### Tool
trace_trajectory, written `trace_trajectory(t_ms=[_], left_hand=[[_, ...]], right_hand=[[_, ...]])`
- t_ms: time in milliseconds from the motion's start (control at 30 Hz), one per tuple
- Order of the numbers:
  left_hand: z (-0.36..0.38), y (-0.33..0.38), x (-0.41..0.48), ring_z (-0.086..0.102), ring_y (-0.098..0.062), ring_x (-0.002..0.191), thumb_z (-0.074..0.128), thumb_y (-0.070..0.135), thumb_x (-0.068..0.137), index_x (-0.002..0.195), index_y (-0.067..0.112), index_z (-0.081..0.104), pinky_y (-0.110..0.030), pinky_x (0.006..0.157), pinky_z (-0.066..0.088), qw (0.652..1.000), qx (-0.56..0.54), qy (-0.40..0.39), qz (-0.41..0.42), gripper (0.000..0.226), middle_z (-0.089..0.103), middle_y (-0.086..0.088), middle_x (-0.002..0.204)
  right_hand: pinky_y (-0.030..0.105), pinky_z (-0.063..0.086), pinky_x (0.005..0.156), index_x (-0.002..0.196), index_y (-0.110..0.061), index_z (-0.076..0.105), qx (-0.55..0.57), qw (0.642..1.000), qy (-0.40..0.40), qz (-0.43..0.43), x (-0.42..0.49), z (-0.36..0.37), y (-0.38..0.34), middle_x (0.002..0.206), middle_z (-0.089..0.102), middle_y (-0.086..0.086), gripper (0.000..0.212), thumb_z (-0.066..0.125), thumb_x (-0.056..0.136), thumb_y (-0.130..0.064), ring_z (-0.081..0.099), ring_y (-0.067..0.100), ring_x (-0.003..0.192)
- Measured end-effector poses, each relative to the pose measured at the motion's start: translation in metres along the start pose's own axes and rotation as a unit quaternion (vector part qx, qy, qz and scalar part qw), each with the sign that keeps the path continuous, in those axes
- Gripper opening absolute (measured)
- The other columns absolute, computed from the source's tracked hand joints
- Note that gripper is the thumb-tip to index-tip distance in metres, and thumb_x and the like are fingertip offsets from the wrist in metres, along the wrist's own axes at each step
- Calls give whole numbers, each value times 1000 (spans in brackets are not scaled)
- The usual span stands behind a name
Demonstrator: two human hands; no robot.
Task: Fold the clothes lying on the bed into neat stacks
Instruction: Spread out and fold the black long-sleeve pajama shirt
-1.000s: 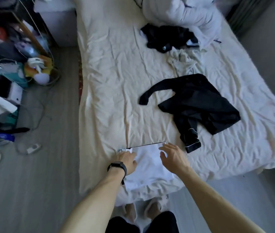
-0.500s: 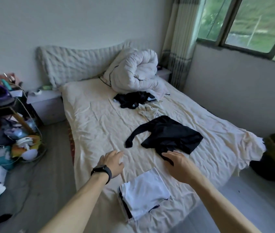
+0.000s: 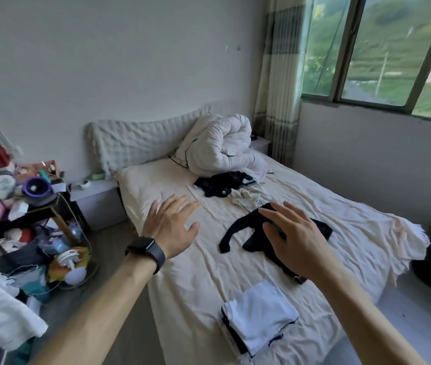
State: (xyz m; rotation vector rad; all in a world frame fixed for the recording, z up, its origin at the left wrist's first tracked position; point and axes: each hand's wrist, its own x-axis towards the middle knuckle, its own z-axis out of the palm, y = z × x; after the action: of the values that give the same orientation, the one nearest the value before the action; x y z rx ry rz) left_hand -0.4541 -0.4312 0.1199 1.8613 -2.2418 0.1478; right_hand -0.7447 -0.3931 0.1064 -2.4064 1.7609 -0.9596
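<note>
Hands (image 3: pixel 233 233) now raised, apparently over black garment (image 3: pixel 255 230)

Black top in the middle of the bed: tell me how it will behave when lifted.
The black top will probably go limp and drape, since it lies crumpled with one sleeve trailing. It looks thin, so likely light. Grabbed at one spot, the sleeve may dangle and drag on the sheet. Both the left hand and right hand are open above it.
</note>
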Motion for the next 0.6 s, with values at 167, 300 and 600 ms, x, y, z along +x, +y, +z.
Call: trace_trajectory(t_ms=[167, 300, 600], left_hand=[[-25, -77, -2, 31, -20, 146, 24, 62, 81, 148, 38, 43, -44, 115, 23, 999, 4, 46, -5, 73, 41, 4, 155], [-18, -135, 10, 38, -21, 141, 31, 59, 83, 143, 35, 50, -50, 114, 30, 998, -8, 50, 30, 68, 48, 2, 150], [3, -219, 68, 41, -21, 141, 38, 52, 83, 143, 35, 51, -52, 114, 26, 987, -73, 32, 137, 63, 52, 1, 147]], right_hand=[[39, 33, 119, 139, -35, 60, -24, 999, 17, -24, 24, 29, -56, 149, 53, -6, 44, 39, 101, -47, 38, 20, 146], [38, 34, 117, 136, -35, 62, -55, 997, 59, -6, 38, 60, -97, 150, 52, -6, 44, 38, 102, -48, 38, 19, 146], [49, 43, 112, 133, -32, 65, -80, 987, 100, 93, 59, 137, -159, 146, 57, 0, 42, 42, 101, -47, 43, 25, 143]])
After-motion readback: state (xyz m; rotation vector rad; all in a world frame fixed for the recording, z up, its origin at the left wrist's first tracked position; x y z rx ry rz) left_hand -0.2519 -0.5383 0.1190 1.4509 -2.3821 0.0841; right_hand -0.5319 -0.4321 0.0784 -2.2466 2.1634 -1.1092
